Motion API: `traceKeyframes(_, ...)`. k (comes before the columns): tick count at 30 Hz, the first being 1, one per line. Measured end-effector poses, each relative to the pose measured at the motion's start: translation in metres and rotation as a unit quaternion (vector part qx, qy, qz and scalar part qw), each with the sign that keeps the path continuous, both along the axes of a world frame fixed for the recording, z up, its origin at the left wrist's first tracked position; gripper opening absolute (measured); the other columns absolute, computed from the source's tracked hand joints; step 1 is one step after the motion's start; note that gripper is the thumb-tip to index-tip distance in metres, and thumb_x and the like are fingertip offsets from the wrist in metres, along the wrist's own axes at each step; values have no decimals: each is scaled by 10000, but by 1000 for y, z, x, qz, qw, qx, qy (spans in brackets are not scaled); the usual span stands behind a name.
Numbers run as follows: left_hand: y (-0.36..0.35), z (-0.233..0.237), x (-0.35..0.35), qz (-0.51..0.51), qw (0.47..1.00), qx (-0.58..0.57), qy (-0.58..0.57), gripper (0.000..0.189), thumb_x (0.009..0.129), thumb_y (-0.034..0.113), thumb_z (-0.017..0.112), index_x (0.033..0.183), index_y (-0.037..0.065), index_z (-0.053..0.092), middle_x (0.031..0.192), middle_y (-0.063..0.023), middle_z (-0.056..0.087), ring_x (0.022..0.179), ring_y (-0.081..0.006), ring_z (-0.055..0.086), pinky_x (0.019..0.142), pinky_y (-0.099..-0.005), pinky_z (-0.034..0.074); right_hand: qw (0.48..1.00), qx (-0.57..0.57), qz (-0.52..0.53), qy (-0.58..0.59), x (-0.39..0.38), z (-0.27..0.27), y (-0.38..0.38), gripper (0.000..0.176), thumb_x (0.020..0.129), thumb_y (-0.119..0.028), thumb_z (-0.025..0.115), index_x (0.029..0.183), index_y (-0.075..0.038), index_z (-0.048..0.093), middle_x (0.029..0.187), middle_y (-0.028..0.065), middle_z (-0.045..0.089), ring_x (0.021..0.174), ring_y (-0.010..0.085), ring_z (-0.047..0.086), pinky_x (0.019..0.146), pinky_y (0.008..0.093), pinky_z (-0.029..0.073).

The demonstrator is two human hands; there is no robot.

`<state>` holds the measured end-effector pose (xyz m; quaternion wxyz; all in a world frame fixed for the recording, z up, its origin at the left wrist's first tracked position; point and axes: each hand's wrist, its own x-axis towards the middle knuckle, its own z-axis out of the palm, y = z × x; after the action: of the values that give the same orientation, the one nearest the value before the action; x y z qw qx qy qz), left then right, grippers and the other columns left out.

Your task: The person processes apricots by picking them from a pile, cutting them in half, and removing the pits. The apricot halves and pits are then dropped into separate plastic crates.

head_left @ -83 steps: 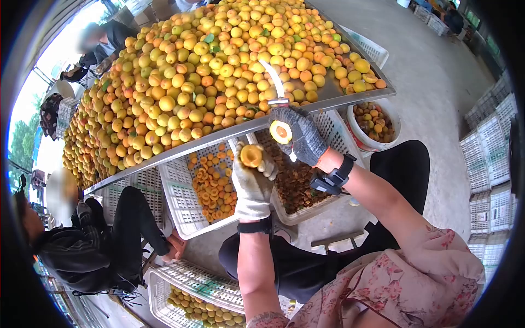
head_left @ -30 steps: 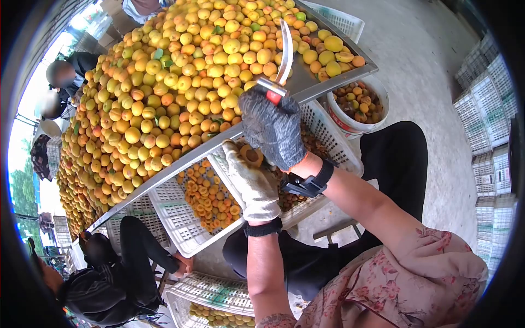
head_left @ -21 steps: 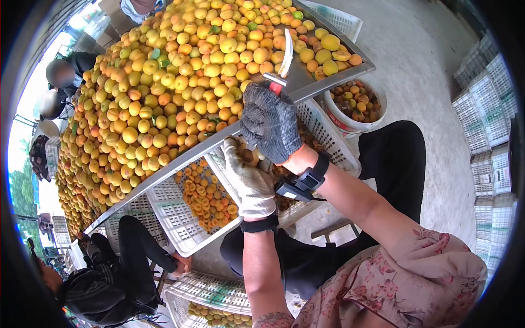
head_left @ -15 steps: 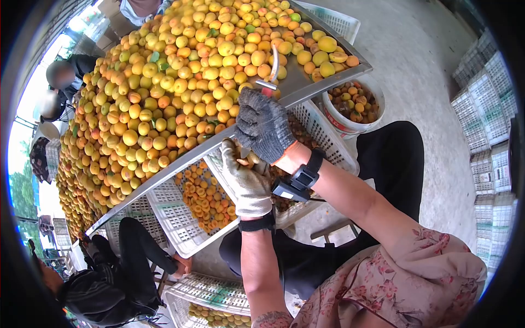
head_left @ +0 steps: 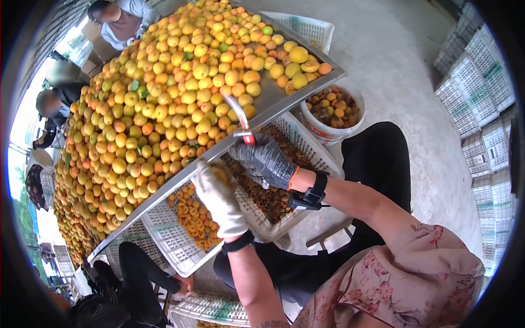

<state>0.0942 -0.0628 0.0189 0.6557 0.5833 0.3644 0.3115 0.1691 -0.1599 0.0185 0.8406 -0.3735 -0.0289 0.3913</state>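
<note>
A curved knife [head_left: 237, 112] with a red handle points up and left from my right hand [head_left: 263, 159], which wears a dark grey glove and is closed round the handle. Left of it, my left hand [head_left: 219, 194], in a whitish glove, is blurred; whether its fingers hold anything does not show clearly. Both hands are at the metal table's edge [head_left: 216, 149], in front of heaped yellow-orange fruit [head_left: 158, 109]. Below my left hand, a white crate [head_left: 178, 240] contains halved fruit [head_left: 196, 218]. Under my right hand, another crate [head_left: 322, 153] holds brown pits or scraps [head_left: 270, 202].
A white bucket [head_left: 328, 131] of damaged fruit stands at the table's right corner. Stacked crates [head_left: 476, 98] line the right side. A person [head_left: 123, 22] is at the far side; others sit at the left. Another crate [head_left: 210, 306] lies at the bottom.
The view has shifted. My right hand and the knife have come down and left towards the table edge. My left hand has moved left, away from my right hand, and is now smeared.
</note>
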Motion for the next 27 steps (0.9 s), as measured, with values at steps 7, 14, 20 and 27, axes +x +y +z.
traceKeyframes(7,-5,4,-4,-53,985,-115,-118,310,963,393,427,916,96,503,748,-29,541,519,-86,459,409,-180,347,944,-158,72,-280,10,-4,-21,221,796,-196,715,947,-63,624,682,17,579,596,102,500,536,278,405)
traceKeyframes(14,-5,-16,3,-43,967,-155,-196,200,986,255,431,1006,57,435,764,-51,575,600,-102,506,504,-223,429,688,-238,36,-685,1,-2,-13,341,736,-221,703,1034,-78,619,885,164,641,822,361,618,709,431,492)
traceKeyframes(20,3,-10,-12,-60,995,-20,-78,402,963,393,455,790,47,564,718,-42,543,593,-131,515,568,-252,423,704,-266,107,-649,10,-4,-32,273,750,-221,688,972,-80,614,841,160,642,789,357,626,692,436,486)
traceKeyframes(27,58,-1,-62,35,950,217,222,252,917,221,555,925,-31,563,772,-111,595,659,-189,544,673,-323,458,663,-374,-37,-647,115,3,-52,200,797,-255,630,815,-62,583,738,165,609,708,356,601,642,417,476)
